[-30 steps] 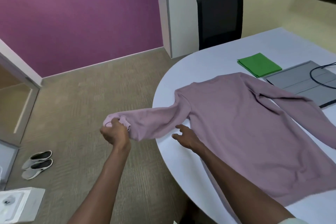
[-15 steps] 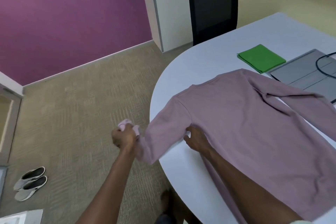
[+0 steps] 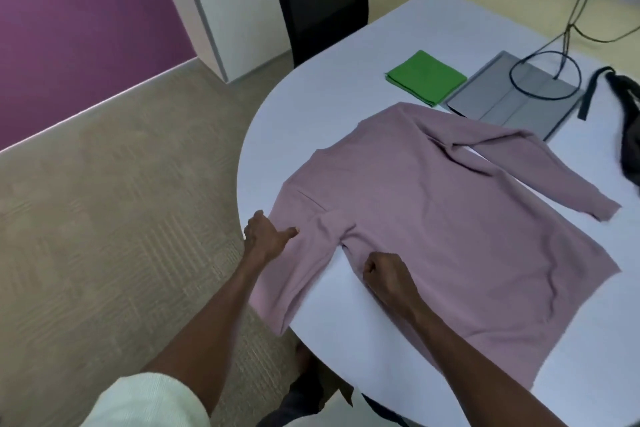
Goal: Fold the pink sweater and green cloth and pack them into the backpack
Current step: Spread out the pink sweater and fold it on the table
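Pink sweater lies flat on the white table, body running near-right to far-left; its near-left sleeve hangs over the table edge. Left hand rests on that sleeve near the shoulder, thumb out, fingers hidden, grip unclear. Right hand is curled at the armpit; whether it pinches fabric, cannot tell. Green cloth sits folded far, beside a grey panel; black backpack far right. Nothing blocks the sleeve fold.

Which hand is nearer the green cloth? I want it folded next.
Left, narrowly. The left hand grips the sweater's shoulder; the right hand sits lower, farther from the green cloth.
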A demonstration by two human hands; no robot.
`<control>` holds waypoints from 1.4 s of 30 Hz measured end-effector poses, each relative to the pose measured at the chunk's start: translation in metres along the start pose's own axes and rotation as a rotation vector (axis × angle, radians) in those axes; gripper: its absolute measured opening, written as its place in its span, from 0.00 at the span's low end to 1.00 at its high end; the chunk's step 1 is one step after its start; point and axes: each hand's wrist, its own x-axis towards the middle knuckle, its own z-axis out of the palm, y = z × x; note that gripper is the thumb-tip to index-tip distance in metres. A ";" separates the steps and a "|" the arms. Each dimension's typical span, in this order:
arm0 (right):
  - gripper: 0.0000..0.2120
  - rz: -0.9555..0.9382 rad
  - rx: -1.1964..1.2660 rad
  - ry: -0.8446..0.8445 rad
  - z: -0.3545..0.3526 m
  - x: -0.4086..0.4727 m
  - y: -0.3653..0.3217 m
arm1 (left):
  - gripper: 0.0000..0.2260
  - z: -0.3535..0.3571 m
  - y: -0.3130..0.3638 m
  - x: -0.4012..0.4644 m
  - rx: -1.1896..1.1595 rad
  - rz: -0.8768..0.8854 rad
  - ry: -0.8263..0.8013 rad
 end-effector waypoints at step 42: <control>0.11 0.481 -0.003 0.396 -0.004 -0.147 0.139 | 0.16 0.102 0.031 -0.007 0.929 1.235 -0.382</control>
